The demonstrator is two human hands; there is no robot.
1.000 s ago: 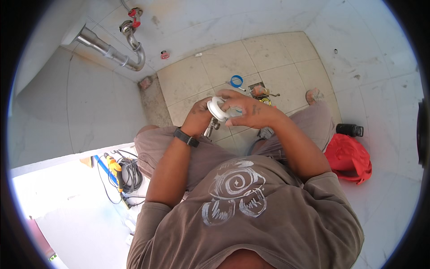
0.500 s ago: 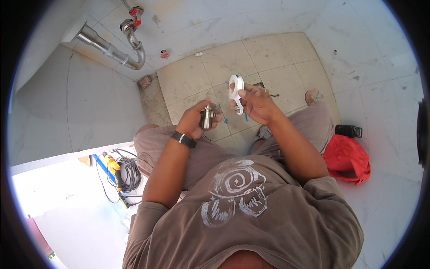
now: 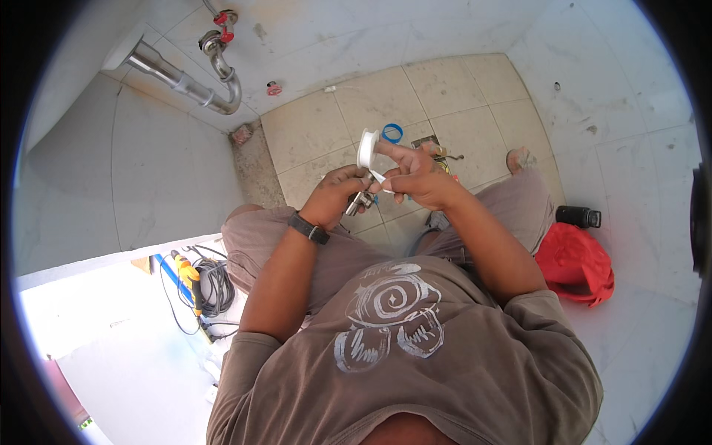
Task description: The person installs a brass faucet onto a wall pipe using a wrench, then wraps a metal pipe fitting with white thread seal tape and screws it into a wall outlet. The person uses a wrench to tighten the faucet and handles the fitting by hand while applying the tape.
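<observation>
My left hand point(image 3: 330, 197) is closed around a small shiny metal valve fitting point(image 3: 357, 203), which tilts between thumb and fingers. Close beside it, my right hand point(image 3: 424, 179) has a white spool of thread seal tape point(image 3: 366, 150) at its extended index finger. A short white strip of tape point(image 3: 380, 179) runs from near the spool down by the right thumb to the top end of the fitting. Whether the strip sticks to the threads is hidden by my fingers. A blue plastic ring point(image 3: 392, 133) lies on the floor tiles beyond my right hand.
A chrome drain pipe point(image 3: 178, 80) hangs at the upper left, near a red-handled wall valve point(image 3: 226, 28). A yellow power tool point(image 3: 187, 278) and coiled black cable point(image 3: 218, 291) lie at left. A red bag point(image 3: 575, 263) and black cylinder point(image 3: 577, 216) sit at right.
My hands have come together. The tape spool has moved left and turned more edge-on, and its strip now meets the fitting. The fitting has tilted, and the blue ring has come into view.
</observation>
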